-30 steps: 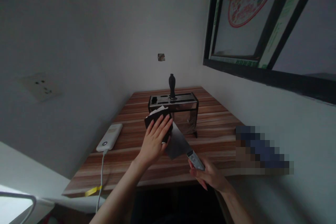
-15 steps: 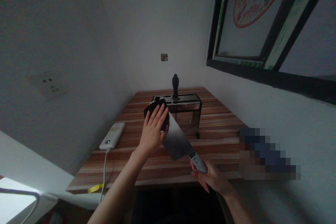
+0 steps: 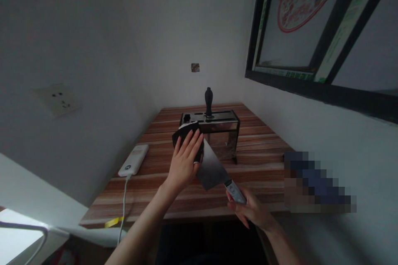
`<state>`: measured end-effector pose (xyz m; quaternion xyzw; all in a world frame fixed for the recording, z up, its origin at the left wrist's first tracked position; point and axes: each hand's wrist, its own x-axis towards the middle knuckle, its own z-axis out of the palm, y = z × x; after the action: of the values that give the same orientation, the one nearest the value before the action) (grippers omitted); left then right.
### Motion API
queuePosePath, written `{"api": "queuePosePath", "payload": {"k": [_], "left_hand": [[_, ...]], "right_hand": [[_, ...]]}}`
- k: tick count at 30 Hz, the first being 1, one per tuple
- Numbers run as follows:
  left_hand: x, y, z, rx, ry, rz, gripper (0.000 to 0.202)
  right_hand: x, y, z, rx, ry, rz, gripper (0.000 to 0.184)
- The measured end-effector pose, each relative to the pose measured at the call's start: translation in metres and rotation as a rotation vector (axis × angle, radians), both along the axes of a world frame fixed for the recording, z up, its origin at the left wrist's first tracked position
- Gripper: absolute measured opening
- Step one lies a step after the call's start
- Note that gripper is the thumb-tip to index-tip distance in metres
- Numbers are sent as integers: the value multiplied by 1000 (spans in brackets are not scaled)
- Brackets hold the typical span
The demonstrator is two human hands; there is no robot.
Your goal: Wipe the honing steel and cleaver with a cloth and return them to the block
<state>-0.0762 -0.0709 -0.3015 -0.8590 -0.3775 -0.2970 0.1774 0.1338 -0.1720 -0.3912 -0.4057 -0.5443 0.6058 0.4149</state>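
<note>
Left hand [image 3: 184,163] holds a black cloth [image 3: 183,131] against the cleaver [image 3: 212,169], fingers extended; right hand [image 3: 249,207] grips its handle. Beyond them, a knife block [image 3: 222,117] stands on the surface [image 3: 258,153].

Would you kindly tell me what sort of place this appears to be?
Probably an indoor kitchen or dining corner: a wood-grain table stands between pale walls, bearing what looks like a knife rack, and the right hand holds a cleaver.

From here I see a broad silver cleaver [image 3: 213,170] slanting above the striped tabletop [image 3: 261,165], its patterned grey handle lower right; a dark, cloth-like pad [image 3: 183,131], white-edged on top, covers the blade's far end.
</note>
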Motion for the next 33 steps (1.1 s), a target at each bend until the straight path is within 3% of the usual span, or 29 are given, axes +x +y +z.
{"api": "queuePosePath", "payload": {"k": [10, 19, 27, 30, 33], "left_hand": [[1, 0, 9, 16, -58, -87, 59], [-22, 0, 9, 48, -151, -257, 69], [-37, 11, 18, 4, -173, -232, 68], [-42, 15, 22, -81, -329, -201, 58], [-52, 17, 19, -180, -608, -97, 43]], "right_hand": [[-1, -1, -1, 22, 45, 5, 37], [0, -1, 2, 42, 1, -10, 36], [1, -1, 1, 45, 12, 25, 34], [1, -1, 2, 36, -3, 37, 35], [-1, -2, 5, 44, -13, 39, 37]]}}
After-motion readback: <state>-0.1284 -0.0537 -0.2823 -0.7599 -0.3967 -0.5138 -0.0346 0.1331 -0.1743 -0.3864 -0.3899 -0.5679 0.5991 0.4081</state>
